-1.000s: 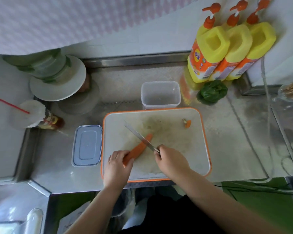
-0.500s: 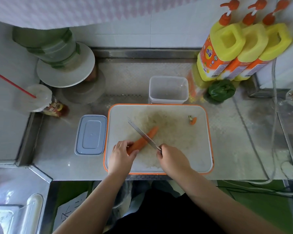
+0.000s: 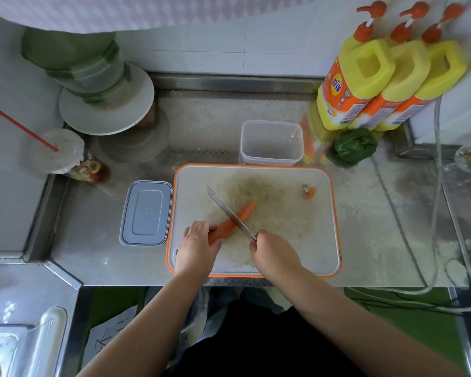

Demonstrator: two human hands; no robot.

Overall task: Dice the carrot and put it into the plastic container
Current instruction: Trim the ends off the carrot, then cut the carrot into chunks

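An orange carrot (image 3: 244,213) lies slantwise on a white cutting board with an orange rim (image 3: 321,235). My left hand (image 3: 196,247) grips its thick near end. My right hand (image 3: 273,253) grips the handle of a knife (image 3: 227,210), whose blade lies across the carrot's middle. A cut-off carrot top (image 3: 309,192) sits at the board's far right. The clear plastic container (image 3: 272,142) stands just behind the board, with nothing visible in it.
The container's grey lid (image 3: 146,212) lies left of the board. Three yellow pump bottles (image 3: 386,83) and a green pepper (image 3: 355,145) stand at the back right. A cup with a red straw (image 3: 56,151) and a plate under a jar (image 3: 106,115) are at the back left.
The camera view shifted slightly. The knife blade stays across the carrot's middle and both hands keep their hold.
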